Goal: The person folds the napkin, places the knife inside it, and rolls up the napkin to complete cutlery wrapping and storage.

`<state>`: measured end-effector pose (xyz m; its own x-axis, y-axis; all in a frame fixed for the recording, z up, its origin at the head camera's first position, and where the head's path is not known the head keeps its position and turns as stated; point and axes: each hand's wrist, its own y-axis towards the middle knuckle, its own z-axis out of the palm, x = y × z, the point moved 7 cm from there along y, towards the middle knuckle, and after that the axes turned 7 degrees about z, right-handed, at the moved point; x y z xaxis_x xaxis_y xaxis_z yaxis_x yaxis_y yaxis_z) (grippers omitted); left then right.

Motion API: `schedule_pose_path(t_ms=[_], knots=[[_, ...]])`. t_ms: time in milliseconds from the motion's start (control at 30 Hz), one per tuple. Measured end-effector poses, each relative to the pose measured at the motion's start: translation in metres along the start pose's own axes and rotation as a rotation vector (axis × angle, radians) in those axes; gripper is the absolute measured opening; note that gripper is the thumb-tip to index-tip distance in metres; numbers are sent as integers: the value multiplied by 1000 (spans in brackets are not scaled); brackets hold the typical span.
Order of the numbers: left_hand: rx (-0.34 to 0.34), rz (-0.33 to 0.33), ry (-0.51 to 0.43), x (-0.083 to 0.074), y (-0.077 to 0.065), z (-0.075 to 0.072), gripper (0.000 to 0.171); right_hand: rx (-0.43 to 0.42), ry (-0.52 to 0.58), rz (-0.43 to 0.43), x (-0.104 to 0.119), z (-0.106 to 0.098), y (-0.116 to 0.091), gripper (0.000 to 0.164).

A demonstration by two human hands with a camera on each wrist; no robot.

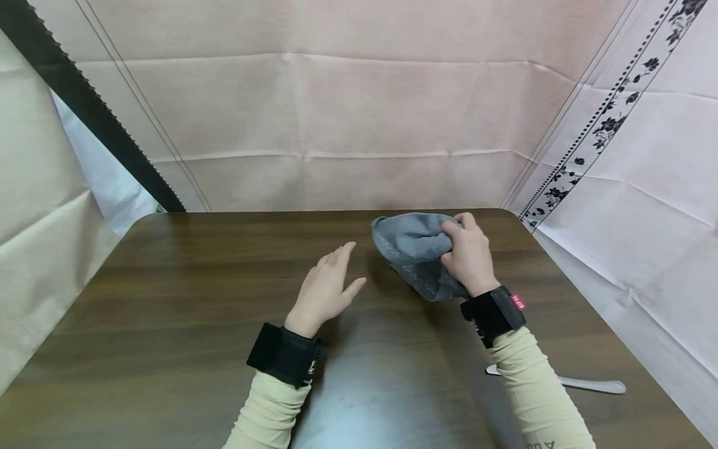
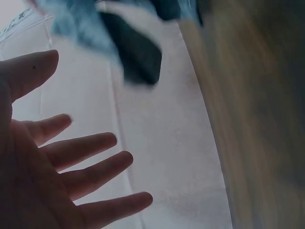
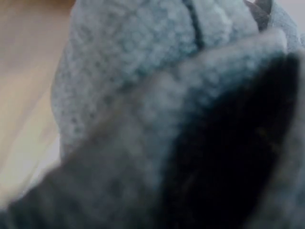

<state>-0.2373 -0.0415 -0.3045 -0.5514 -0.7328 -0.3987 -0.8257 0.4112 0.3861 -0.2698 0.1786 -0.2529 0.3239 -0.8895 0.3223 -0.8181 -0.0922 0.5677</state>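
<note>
A blue-grey cloth [image 1: 412, 240] is bunched up near the far edge of the table, gripped at its right side by my right hand [image 1: 470, 255]. Folds of the same cloth [image 3: 138, 86] fill the right wrist view and hide the fingers there. To the left of the cloth, my left hand [image 1: 325, 287] is held apart from it with thumb and fingers extended. The left wrist view shows that hand [image 2: 62, 162] with its fingers spread and holding nothing, while part of the cloth [image 2: 136, 52] hangs blurred above it.
On the brown wooden table [image 1: 168, 324], a silver piece of cutlery [image 1: 597, 386] lies partly under my right forearm, its middle hidden. Pale cloth sheets [image 1: 348, 112] hang behind the table and at both sides, the right one with a floral band.
</note>
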Motion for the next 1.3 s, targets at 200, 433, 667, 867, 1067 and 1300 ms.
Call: schedule_pose_path(t_ms=[200,433,667,867,1067,1300], knots=[[-49,41,-92,-3,3,0,78,-24,98,-151,58,4,-3,36],[-212,54,-134,1,-4,-25,80,-18,310,-350,112,8,-9,34],[-421,127,-160,4,-20,-66,46,-15,400,-464,143,8,-9,34],[-428,163,-218,2,-25,-88,42,19,360,-517,155,-6,-2,38],[-17,-88,-231,29,-37,-87,80,264,354,-362,137,-7,3,55],[-60,-160,-230,46,-42,-94,61,357,363,-210,112,4,0,53]])
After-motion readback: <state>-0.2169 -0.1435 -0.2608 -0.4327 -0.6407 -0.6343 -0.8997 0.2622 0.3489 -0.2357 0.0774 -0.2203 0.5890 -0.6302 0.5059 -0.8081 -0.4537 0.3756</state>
